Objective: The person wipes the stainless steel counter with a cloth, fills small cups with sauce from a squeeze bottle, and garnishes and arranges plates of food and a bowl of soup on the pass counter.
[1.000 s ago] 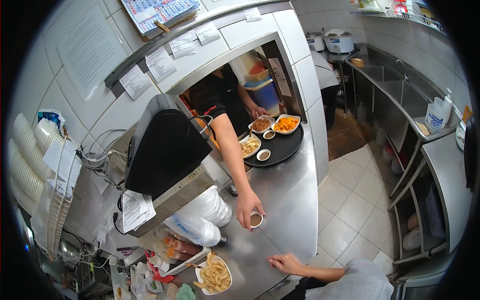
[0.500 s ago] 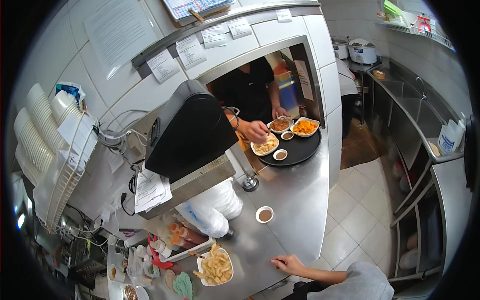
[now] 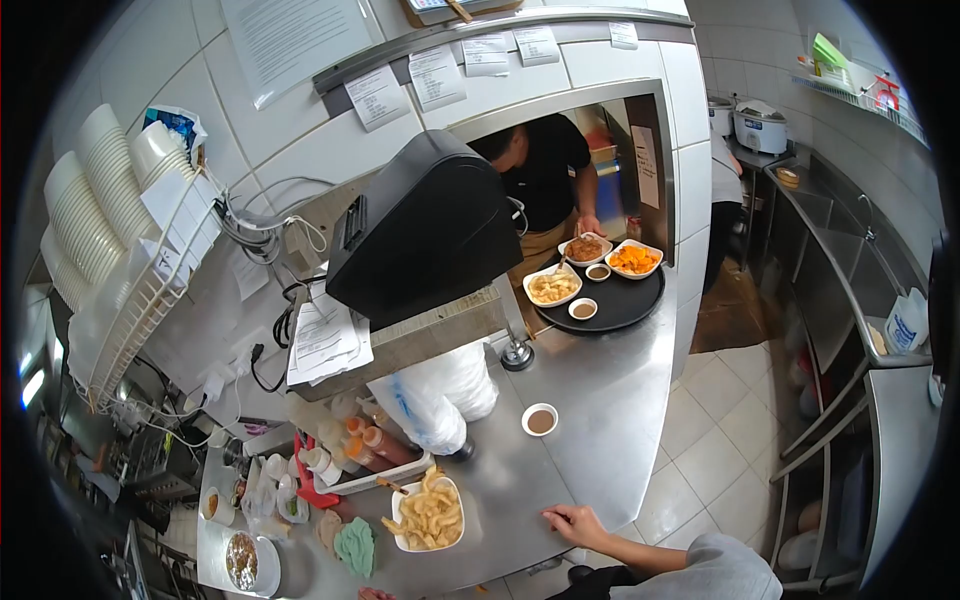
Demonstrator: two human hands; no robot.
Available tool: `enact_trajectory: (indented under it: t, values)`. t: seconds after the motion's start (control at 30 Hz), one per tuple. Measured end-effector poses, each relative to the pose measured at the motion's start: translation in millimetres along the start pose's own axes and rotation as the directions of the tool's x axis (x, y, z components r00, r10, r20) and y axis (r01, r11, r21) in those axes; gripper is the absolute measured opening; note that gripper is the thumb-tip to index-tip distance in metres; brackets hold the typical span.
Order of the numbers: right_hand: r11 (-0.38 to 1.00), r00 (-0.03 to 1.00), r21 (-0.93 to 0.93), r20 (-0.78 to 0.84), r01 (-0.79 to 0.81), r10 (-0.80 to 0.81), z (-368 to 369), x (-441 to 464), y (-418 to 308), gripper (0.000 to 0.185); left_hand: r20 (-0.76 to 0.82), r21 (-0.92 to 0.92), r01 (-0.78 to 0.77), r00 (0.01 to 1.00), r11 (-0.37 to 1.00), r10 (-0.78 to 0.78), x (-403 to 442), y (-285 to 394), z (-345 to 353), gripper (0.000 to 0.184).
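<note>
My right hand, with its fingers loosely curled, rests at the front edge of the steel counter; nothing shows in it. Only a sliver of my left hand enters at the bottom edge, its fingers unclear. Nearest to both hands is a white bowl of fried, battered pieces. A small white cup of brown sauce stands alone further up the counter. A round black tray in the hatch holds several bowls and cups. Behind it, a person in black has one hand at a bowl.
A black machine sits on a ledge above wrapped plastic stacks. Sauce bottles, a green cloth and a foil-topped bowl are at left. Another person stands near the sinks at right.
The co-worker's hand has let go of the sauce cup and drawn back through the hatch. The view has shifted; my left hand now shows at the bottom edge. My right hand stays at the counter.
</note>
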State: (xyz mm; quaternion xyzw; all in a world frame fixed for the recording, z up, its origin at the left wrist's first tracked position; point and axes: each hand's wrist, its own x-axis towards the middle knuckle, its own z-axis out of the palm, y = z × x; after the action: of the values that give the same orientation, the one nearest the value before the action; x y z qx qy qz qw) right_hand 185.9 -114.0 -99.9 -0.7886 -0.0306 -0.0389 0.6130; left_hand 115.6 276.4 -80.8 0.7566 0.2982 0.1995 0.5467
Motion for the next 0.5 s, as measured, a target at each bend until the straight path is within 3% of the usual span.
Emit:
enact_trajectory:
  t: [0.17, 0.5]
  values:
    - [1.000, 1.000, -0.012, -0.004, -0.001, 0.000, 0.9, -0.8, -1.1, 0.019, -0.031, -0.144, 0.029, 0.999, 0.989, -0.034, -4.0, -3.2, -2.6, 0.024]
    - [0.999, 1.000, -0.036, 0.002, 0.013, -0.013, 1.9, 0.1, 6.0, 0.019, -0.081, -0.149, 0.059, 0.994, 0.987, -0.071, -4.2, -14.3, 3.0, 0.023]
